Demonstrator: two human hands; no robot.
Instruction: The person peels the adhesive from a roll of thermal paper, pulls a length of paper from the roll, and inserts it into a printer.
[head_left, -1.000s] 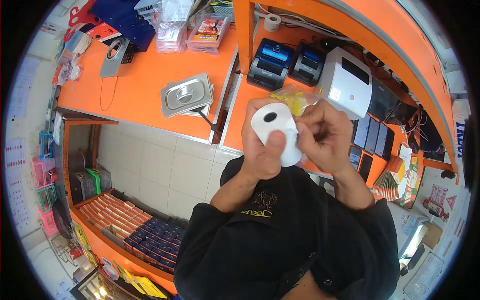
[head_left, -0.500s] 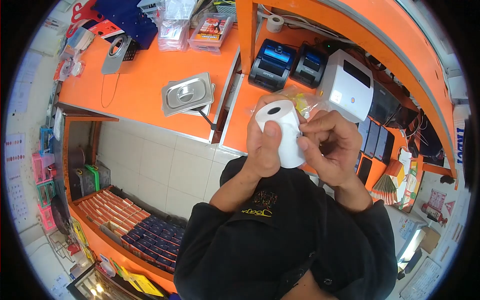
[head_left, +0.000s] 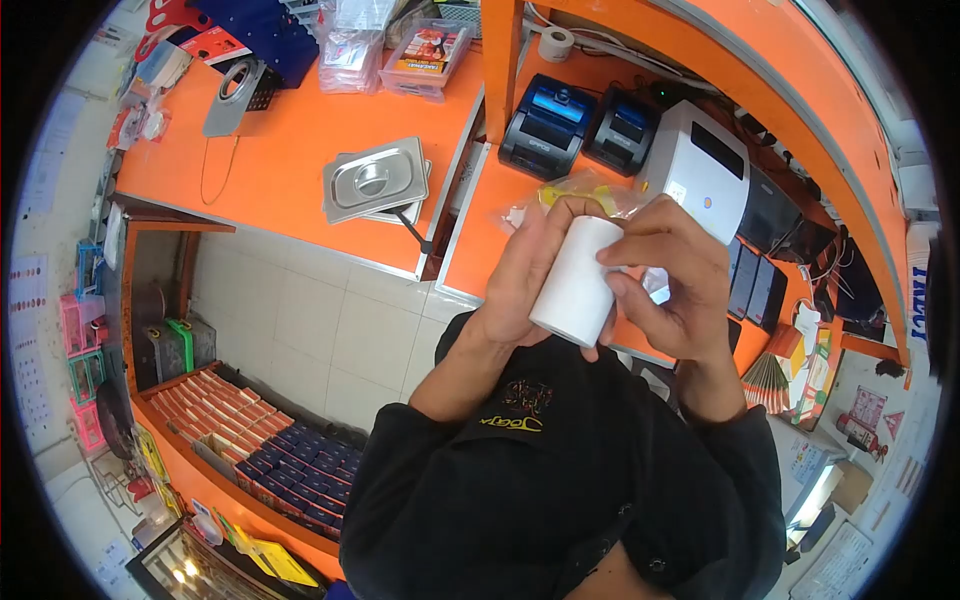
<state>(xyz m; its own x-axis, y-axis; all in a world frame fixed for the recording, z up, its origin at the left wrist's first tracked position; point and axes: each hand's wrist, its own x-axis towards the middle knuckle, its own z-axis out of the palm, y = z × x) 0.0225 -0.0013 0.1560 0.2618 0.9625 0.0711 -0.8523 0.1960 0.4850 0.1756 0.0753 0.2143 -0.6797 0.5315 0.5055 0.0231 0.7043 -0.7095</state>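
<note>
While my left hand (head_left: 520, 275) is curling round one tilted white paper roll (head_left: 578, 283), my right hand (head_left: 680, 275) is bending thumb and forefinger at its side; pinch, cannot tell.

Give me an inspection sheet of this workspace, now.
Surface: orange counter, spread with goods and devices.
Job's things: white roll, tilted, held above the counter.
Clutter: stacked metal lids; crumpled clear plastic behind the hands.
Hands: left hand cradles the roll; right hand has its fingers at the roll's side.
Cables: loose behind the printers; ends hidden.
Surroundings: tiled floor; rows of small boxes on a low shelf.
</note>
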